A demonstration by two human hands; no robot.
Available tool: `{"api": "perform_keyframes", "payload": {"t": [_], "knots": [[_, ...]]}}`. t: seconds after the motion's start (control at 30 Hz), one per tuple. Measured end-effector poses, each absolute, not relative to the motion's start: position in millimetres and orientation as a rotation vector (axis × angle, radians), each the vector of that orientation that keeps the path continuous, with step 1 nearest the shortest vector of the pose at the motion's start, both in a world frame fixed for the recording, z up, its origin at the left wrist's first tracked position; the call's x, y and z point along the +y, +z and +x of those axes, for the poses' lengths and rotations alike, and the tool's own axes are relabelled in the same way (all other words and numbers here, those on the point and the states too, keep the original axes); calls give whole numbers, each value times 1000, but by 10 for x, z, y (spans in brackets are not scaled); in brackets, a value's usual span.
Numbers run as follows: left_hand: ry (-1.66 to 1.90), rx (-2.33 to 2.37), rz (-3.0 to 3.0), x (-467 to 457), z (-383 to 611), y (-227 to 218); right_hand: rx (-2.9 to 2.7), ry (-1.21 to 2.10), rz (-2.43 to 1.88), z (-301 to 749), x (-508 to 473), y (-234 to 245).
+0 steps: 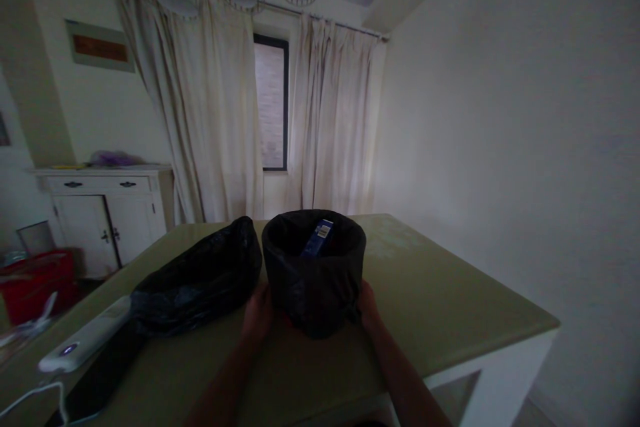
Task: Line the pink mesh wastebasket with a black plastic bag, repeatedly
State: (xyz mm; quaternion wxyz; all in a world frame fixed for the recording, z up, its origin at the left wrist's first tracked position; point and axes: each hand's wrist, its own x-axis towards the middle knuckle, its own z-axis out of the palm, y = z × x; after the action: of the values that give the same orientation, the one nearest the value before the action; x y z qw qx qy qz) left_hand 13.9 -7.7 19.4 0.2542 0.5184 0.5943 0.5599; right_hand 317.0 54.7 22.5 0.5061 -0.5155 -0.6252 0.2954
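A round bin [313, 293] lined with a black plastic bag stands near the middle of the table. Its wide mouth faces up, and a blue box [318, 239] with a white barcode label leans inside. My left hand [259, 312] presses against the bin's left side, low down. On the opposite side, my right hand [369, 307] holds the bin at about the same height. Most fingertips are hidden behind the bin. A second black plastic bag [200, 283], loosely opened, lies to the left, close to my left hand.
On the green-topped table [450, 307], a white power strip [87, 333] with a cable lies beside a dark flat strip [103, 373]. Left of the table is a red container [40, 283]. A white cabinet [107, 213] stands behind; a wall [500, 113] borders the right.
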Motion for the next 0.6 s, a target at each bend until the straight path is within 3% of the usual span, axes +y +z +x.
{"api": "perform_keyframes", "payload": {"t": [0.6], "knots": [[1526,1623,1416,-108,185,269,-1527,710,-1187,3200,541,175]]}}
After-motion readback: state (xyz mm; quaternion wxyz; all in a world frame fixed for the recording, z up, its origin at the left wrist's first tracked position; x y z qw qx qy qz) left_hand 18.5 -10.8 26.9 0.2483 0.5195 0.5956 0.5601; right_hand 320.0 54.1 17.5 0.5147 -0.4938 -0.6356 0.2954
